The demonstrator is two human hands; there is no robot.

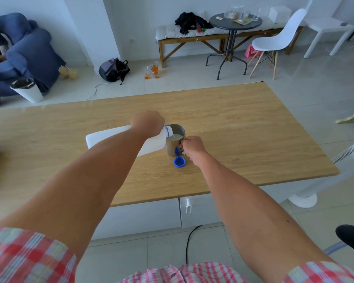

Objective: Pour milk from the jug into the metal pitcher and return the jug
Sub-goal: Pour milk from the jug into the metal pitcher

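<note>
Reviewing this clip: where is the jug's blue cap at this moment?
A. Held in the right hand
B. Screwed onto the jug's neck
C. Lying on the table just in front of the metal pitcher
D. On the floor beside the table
C. The blue cap lies on the wooden table on the near side of the metal pitcher, while the left hand tips the open jug and the right hand holds the pitcher's handle.

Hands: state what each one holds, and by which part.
Left hand grips the tipped milk jug near its neck. Right hand holds the metal pitcher by its handle, on the side nearest the person.
</note>
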